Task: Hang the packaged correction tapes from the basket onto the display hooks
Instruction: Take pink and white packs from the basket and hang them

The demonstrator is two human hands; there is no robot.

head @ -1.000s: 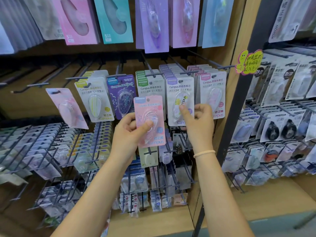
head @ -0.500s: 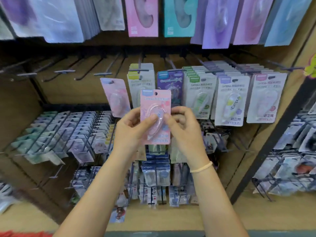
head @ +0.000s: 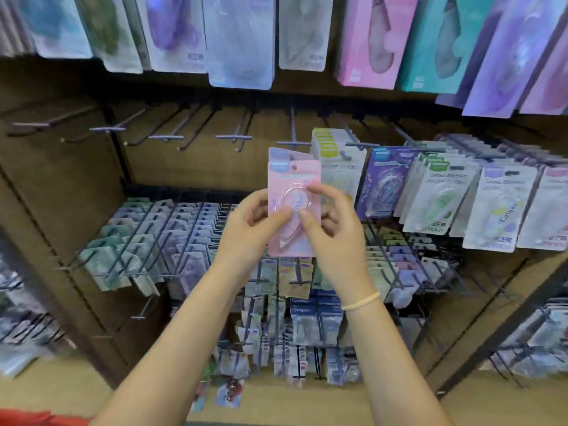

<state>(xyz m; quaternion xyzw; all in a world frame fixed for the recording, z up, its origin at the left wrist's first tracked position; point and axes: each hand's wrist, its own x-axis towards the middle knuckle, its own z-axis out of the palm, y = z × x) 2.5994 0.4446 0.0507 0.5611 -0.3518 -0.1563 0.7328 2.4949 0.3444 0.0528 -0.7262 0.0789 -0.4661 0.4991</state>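
Note:
Both hands hold one pink packaged correction tape (head: 293, 182) upright in front of the display wall. My left hand (head: 250, 224) pinches its left edge and lower middle. My right hand (head: 333, 222) grips its right edge with thumb and fingertips. Its top lies just below a display hook (head: 293, 143) that carries another pink pack (head: 281, 154), which peeks out right behind it. To the right hang yellow-green (head: 338, 155), purple (head: 384, 179) and white (head: 498, 207) tape packs. The basket is out of view.
Several bare hooks (head: 167, 137) stick out of the wooden panel to the left. Large packs (head: 239, 41) hang in a row above. Lower racks (head: 172, 238) hold dense rows of small packs. A wooden shelf (head: 307, 401) runs along the bottom. Something red (head: 27, 418) shows at the lower left corner.
My view has swung left along the wall. My right hand left the hanging white pack and joined the left on the pink pack, which now sits in front of the hanging pink one.

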